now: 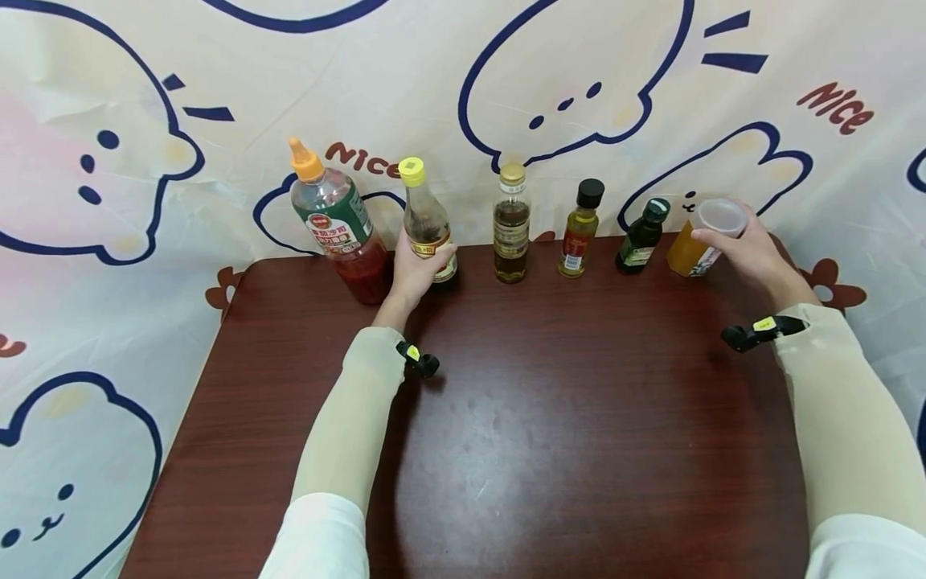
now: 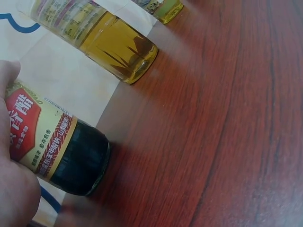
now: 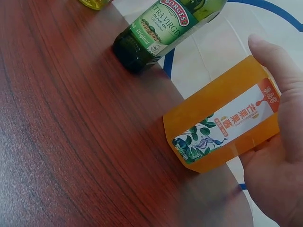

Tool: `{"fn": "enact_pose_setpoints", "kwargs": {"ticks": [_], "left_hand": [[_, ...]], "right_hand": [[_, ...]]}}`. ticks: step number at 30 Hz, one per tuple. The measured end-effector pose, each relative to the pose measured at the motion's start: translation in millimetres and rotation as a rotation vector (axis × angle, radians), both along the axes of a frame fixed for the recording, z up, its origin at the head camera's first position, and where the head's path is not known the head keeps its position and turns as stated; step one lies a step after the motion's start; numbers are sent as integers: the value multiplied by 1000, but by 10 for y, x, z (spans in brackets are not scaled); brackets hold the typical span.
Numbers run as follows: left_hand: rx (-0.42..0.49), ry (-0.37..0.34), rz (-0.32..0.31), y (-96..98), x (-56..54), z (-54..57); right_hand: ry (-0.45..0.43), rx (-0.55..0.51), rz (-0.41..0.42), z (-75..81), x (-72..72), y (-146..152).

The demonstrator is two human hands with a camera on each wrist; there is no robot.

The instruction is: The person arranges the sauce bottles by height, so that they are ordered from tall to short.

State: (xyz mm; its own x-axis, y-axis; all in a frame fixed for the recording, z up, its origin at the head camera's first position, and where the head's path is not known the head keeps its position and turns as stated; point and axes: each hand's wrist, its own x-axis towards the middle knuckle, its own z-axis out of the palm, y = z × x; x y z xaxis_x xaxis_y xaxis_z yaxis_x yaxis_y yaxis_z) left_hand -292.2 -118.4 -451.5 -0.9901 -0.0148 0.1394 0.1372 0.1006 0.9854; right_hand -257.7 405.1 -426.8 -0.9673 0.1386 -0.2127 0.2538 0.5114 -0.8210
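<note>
At the back of the table my left hand (image 1: pixel 414 273) grips a vinegar bottle (image 1: pixel 424 215) with a yellow cap, fingers and thumb round its labelled lower half. In the left wrist view the vinegar bottle's dark base (image 2: pixel 81 158) is right at the table top. Over on the far right, my right hand (image 1: pixel 758 251) holds an orange jam jar (image 1: pixel 686 248) with a whitish lid, the thumb near the lid. The right wrist view shows the white label of the jam jar (image 3: pixel 227 122), with the hand wrapped round its upper end.
A large ketchup bottle (image 1: pixel 336 229) stands just left of the vinegar. Between my hands are a clear oil bottle (image 1: pixel 511 229), a small black-capped oil bottle (image 1: pixel 579 232) and a green olive oil bottle (image 1: pixel 640 239). A printed cloth (image 1: pixel 405 88) hangs behind the brown table (image 1: pixel 550 418).
</note>
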Motion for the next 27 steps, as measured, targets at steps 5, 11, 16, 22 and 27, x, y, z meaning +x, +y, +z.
{"fn": "enact_pose_setpoints", "kwargs": {"ticks": [5,11,16,22,27], "left_hand": [[-35,-7,-17,-6,-4,21],[-58,6,-37,13,87,146],[-81,-1,-36,-4,30,53],[-181,-69,-42,-29,73,136],[-283,-99,-66,-72,171,210]], "right_hand": [[-21,0,8,12,18,14],[-8,33,83,41,27,66],[25,101,155,80,63,129],[8,134,198,159,131,201],[-8,170,213,223,240,243]]}}
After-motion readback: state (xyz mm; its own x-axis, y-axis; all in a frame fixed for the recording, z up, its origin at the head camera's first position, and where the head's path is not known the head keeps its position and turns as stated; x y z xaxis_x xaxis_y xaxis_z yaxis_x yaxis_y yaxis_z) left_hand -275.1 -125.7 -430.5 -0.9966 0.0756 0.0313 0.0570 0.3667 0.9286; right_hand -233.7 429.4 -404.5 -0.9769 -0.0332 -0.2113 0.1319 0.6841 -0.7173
